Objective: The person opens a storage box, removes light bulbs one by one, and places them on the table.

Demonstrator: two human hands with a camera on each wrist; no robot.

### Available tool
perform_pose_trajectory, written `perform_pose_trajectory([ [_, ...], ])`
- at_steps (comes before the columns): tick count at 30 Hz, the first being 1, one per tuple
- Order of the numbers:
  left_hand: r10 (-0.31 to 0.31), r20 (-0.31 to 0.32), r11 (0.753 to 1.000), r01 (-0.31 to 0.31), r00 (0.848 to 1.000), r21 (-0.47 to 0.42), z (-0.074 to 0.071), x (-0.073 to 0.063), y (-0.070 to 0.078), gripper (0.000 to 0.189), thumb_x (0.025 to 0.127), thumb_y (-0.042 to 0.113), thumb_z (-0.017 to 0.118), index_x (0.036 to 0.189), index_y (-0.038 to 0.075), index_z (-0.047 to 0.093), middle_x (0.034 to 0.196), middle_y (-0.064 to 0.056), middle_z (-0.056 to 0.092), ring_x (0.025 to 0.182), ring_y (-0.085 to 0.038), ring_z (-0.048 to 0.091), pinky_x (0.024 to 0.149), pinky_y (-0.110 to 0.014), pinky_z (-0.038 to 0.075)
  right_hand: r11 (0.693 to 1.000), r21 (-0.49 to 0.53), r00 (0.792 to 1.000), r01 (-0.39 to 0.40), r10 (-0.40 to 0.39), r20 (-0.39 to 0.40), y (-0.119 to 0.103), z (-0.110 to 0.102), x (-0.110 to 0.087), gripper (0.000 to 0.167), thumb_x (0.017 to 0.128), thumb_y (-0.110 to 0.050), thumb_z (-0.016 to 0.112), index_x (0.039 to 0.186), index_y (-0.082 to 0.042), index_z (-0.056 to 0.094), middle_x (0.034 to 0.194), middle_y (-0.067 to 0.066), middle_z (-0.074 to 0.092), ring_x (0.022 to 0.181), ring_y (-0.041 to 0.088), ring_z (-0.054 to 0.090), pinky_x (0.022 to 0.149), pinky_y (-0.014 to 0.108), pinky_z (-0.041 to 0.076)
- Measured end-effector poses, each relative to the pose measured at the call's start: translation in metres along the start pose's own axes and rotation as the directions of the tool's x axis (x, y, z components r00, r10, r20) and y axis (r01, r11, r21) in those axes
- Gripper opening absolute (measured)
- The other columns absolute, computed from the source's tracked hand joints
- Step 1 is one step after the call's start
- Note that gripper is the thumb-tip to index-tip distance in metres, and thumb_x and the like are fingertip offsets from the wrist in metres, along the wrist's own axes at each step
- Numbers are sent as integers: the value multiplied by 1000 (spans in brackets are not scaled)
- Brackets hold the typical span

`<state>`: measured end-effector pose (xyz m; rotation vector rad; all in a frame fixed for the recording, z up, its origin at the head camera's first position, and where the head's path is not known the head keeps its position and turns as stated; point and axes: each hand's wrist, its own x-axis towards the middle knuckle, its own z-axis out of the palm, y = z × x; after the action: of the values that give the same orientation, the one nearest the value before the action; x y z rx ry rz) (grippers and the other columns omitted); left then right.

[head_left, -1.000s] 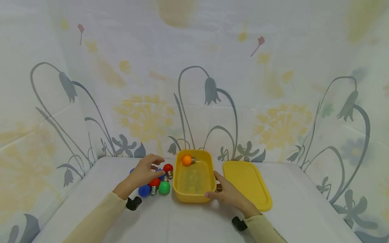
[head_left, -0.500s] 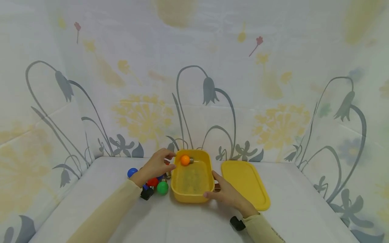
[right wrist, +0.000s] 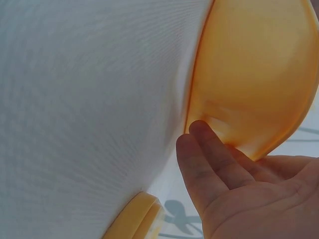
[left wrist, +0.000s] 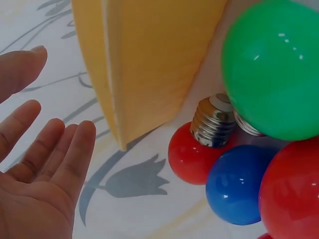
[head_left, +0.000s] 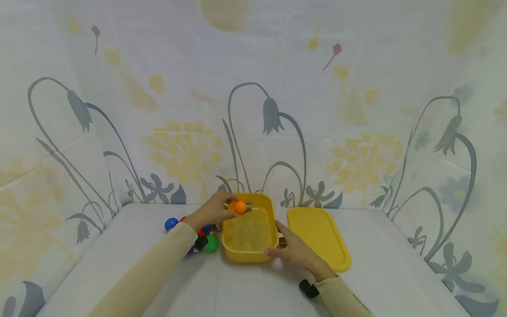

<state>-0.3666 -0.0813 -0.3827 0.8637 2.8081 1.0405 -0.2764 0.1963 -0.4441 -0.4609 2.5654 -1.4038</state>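
Note:
A yellow plastic box (head_left: pixel 250 256) stands upright in the middle of the table. Inside, at its far left corner, lies an orange light bulb (head_left: pixel 240 207) with a metal screw base. My left hand (head_left: pixel 211 210) hovers over the box's left rim beside that bulb, thumb and fingers spread apart. The left wrist view shows the same hand (left wrist: pixel 45 169) holding nothing, left of the box's side. Against the box's right wall and near right corner, my right hand (head_left: pixel 295 251) rests its fingers and thumb. Its straight fingers (right wrist: pixel 214 154) touch the wall in the right wrist view.
Left of the box lies a cluster of bulbs, partly behind the left arm: a blue bulb (head_left: pixel 171 223), a green bulb (head_left: pixel 211 243), a red bulb (left wrist: pixel 192 159) and several others. A yellow lid (head_left: pixel 317 237) lies flat to the right. Patterned cloth hangs behind.
My left hand has moved right, from above the bulb cluster to the box's left rim near the orange bulb. The right hand stays against the box. The head view has shifted slightly.

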Motion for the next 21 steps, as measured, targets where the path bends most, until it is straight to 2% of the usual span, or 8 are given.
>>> perform_pose_trajectory([
  [3, 3, 19, 1000, -3, 1000, 12, 4, 7, -1, 47, 82, 14, 74, 125, 2, 58, 124, -16, 54, 113, -32, 50, 95, -44, 44, 1000, 6, 1000, -4, 4, 2, 0, 0, 0, 99, 82, -38, 74, 153, -6, 12, 152, 16, 29, 112, 23, 56, 94, 41, 48],
  [9, 52, 36, 998, -53, 998, 23, 13, 21, -3, 46, 80, 11, 75, 121, 0, 60, 123, -18, 57, 112, -34, 51, 97, -44, 42, 1000, 7, 1000, 3, -3, 4, 2, 0, 0, 99, 83, -38, 73, 153, -6, 12, 153, 15, 27, 113, 23, 56, 91, 38, 50],
  [16, -9, 36, 998, 7, 999, 56, 19, 29, -3, 52, 79, 15, 77, 125, 2, 58, 126, -12, 54, 115, -28, 49, 99, -41, 41, 1000, -2, 1000, 0, 0, 3, 4, 1, 1, 99, 82, -39, 73, 153, -7, 12, 153, 16, 28, 112, 23, 56, 92, 39, 49],
  [21, 3, 45, 996, -7, 999, 84, 23, 37, -4, 54, 77, 15, 79, 125, 1, 58, 125, -14, 54, 117, -30, 47, 101, -42, 39, 1000, 3, 1000, -11, 11, 4, 3, 0, 0, 99, 82, -40, 74, 153, -8, 12, 152, 15, 29, 112, 22, 56, 92, 39, 49],
])
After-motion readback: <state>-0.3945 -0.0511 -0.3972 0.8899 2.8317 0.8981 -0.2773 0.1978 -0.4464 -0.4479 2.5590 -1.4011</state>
